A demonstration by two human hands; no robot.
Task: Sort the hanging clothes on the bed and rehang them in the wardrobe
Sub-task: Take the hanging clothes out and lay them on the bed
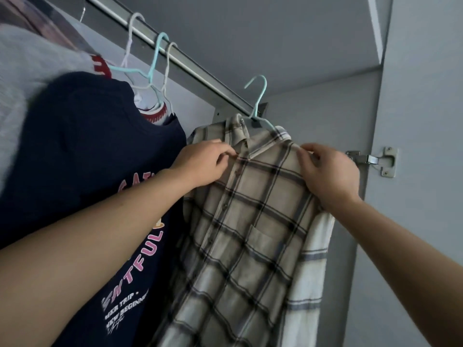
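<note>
- My plaid shirt [250, 209] hangs at the rail's [190, 63] right end, beside the navy sweatshirt [82, 151].
- Both hands (left hand [203, 164], right hand [328, 171]) pinch its shoulders; tugging unevenly could slide it off.
- Its hanger [259, 106] could unhook.

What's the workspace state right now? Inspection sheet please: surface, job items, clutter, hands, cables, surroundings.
Surface: wardrobe rail, metal, runs diagonally across the top; no bed in view.
Job's things: plaid shirt on a light blue hanger, whose hook is beside the rail's right end; whether it sits on the rail is unclear. Navy sweatshirt with pink lettering hangs to its left, grey knit further left.
Clutter: nothing seen.
Hands: left hand pinches the shirt near the collar; right hand has a grip on the shirt's shoulder.
Cables: nothing seen.
Surroundings: grey wardrobe walls; metal door hinge at right.
</note>
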